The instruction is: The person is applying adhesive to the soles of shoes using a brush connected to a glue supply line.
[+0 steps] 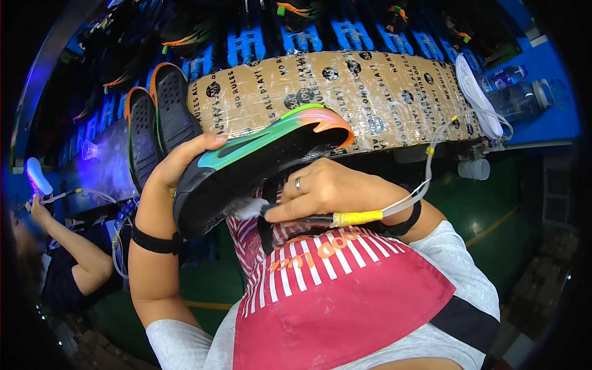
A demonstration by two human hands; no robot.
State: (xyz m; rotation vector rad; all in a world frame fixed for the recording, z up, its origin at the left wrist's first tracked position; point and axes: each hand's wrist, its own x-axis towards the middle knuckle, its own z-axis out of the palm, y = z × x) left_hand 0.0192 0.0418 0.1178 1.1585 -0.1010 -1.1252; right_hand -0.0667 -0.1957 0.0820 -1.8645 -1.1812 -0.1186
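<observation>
My left hand (pixel 185 157) grips a black shoe sole (pixel 225 176) with a green-to-orange side wall, its thumb lying over the upper edge. The sole is tilted in front of my apron, toe and heel ends to left and right. In my right hand (pixel 330 188), closed around the dark handle, is a brush (pixel 248 208). Its whitish bristles are at the sole's lower black edge and look blurred. Yellow tape (pixel 357 218) wraps the handle's rear, where a clear tube (pixel 425 169) runs off to the right.
Printed cardboard (pixel 265 92) covers the bench. Two similar dark soles (pixel 143 135) stand at its left, and a white shoe-shaped piece (pixel 478 95) leans at its right by a plastic bottle (pixel 518 103). Blue racks (pixel 246 46) line the back. At far left a co-worker's hand (pixel 42 213) holds a pale sole (pixel 38 177).
</observation>
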